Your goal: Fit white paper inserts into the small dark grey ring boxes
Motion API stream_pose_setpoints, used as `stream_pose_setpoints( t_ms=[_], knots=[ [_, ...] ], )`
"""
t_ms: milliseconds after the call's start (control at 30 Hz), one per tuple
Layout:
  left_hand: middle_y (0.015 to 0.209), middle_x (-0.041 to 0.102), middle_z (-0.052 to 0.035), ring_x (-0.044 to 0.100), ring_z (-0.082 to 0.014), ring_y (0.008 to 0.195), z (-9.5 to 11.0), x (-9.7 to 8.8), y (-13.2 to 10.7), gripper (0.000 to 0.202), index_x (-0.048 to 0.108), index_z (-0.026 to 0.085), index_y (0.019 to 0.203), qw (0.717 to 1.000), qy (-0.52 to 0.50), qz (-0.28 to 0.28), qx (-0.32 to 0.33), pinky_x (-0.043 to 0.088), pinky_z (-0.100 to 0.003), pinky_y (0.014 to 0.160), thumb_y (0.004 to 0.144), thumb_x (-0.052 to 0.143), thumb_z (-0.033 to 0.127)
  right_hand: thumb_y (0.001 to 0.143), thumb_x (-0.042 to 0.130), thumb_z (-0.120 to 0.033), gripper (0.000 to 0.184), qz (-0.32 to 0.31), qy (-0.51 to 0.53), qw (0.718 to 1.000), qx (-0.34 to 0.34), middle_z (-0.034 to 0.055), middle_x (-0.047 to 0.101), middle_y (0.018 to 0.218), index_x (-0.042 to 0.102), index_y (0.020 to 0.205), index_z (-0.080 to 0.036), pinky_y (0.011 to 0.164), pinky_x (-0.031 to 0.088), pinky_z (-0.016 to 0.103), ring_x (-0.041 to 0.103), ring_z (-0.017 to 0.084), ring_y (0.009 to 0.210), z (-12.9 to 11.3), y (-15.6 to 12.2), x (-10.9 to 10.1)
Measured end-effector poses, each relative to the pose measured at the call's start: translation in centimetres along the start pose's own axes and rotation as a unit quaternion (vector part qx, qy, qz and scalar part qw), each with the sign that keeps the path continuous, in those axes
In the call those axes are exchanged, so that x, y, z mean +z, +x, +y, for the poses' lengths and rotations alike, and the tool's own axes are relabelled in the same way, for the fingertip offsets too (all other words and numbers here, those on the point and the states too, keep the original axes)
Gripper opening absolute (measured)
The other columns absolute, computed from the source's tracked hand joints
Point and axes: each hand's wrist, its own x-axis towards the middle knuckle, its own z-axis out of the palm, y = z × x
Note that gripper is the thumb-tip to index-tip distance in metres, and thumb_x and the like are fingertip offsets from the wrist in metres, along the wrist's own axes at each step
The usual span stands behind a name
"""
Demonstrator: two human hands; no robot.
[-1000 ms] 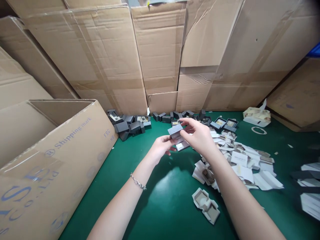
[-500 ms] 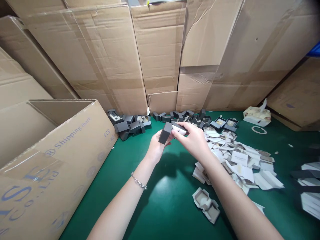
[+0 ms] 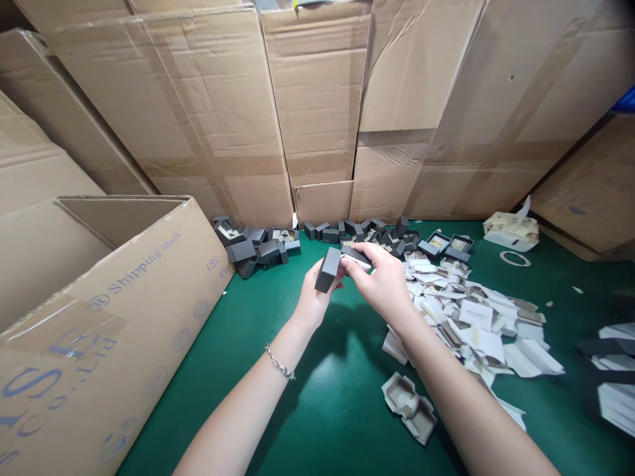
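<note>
Above the middle of the table, my left hand is closed around a small black box, its dark outer face tilted toward me. My right hand pinches a second dark part with a white edge right beside it, thumb below and fingers on top. Whether the two parts are hinged together is hidden. Behind the hands lies a row of similar small black boxes, and more are heaped at the left. Two open boxes with gold-coloured contents stand right of that row.
A large cardboard carton stands open at the left, and cardboard walls close off the back. White paper pieces are piled at the right. An unfolded grey-white insert lies near my right forearm. A tissue pack and white ring sit far right.
The black box in my left hand has tilted a little and sits slightly lower. Less white shows on the part in my right hand, and more of its dark face is visible.
</note>
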Motion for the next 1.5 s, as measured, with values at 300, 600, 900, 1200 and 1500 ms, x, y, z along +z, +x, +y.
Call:
stream_pose_setpoints(
  t_ms=[300, 600, 900, 1200, 1500],
  knots=[
    [0.092, 0.063, -0.0023, 0.056, -0.0136, 0.081, 1.0, -0.4, 0.3, 0.030, 0.065, 0.021, 0.096, 0.998, -0.044, 0.034, -0.007, 0.043, -0.022, 0.066, 0.071, 0.070, 0.037, 0.079, 0.055, -0.045, 0.035, -0.038, 0.016, 0.997, 0.066, 0.0055, 0.067, 0.102, 0.061, 0.103, -0.020, 0.073, 0.044, 0.030, 0.060, 0.020, 0.086, 0.2, 0.5, -0.1],
    [0.088, 0.065, -0.0016, 0.057, -0.0138, 0.078, 0.9, -0.5, 0.4, 0.032, 0.067, 0.021, 0.093, 0.996, -0.052, 0.064, -0.015, 0.043, -0.023, 0.064, 0.067, 0.072, 0.038, 0.078, 0.049, -0.051, 0.040, -0.078, -0.015, 0.989, 0.123, -0.0036, 0.045, 0.048, 0.040, 0.053, -0.020, 0.047, 0.028, 0.023, 0.042, 0.011, 0.050, 0.3, 0.4, 0.0],
    [0.080, 0.061, -0.0019, 0.054, -0.0105, 0.070, 1.4, -1.8, 1.3, 0.036, 0.064, 0.016, 0.085, 0.989, -0.048, 0.120, -0.071, 0.042, -0.023, 0.060, 0.061, 0.075, 0.041, 0.086, 0.036, -0.052, 0.047, -0.091, 0.050, 0.980, 0.170, 0.0057, 0.068, 0.097, 0.062, 0.111, -0.022, 0.076, 0.045, 0.031, 0.060, 0.020, 0.088, 3.7, 1.7, -1.3],
    [0.070, 0.057, -0.0025, 0.050, -0.0084, 0.060, 2.6, -2.9, 1.7, 0.032, 0.062, 0.011, 0.080, 0.985, 0.031, 0.078, -0.153, 0.040, -0.022, 0.054, 0.066, 0.070, 0.039, 0.076, 0.050, -0.027, 0.024, -0.207, -0.271, 0.910, 0.235, 0.0097, 0.070, 0.088, 0.071, 0.086, -0.018, 0.073, 0.045, 0.030, 0.062, 0.023, 0.086, 8.2, 2.3, -4.0],
    [0.070, 0.059, -0.0038, 0.050, -0.0090, 0.061, 2.4, -2.4, 1.4, 0.025, 0.064, 0.012, 0.081, 0.984, 0.047, 0.036, -0.166, 0.040, -0.022, 0.055, 0.073, 0.064, 0.036, 0.059, 0.065, -0.018, 0.015, -0.339, -0.341, 0.838, 0.258, 0.0145, 0.068, 0.085, 0.067, 0.074, -0.014, 0.062, 0.047, 0.032, 0.065, 0.026, 0.078, 7.9, 0.9, -1.7]
  ],
)
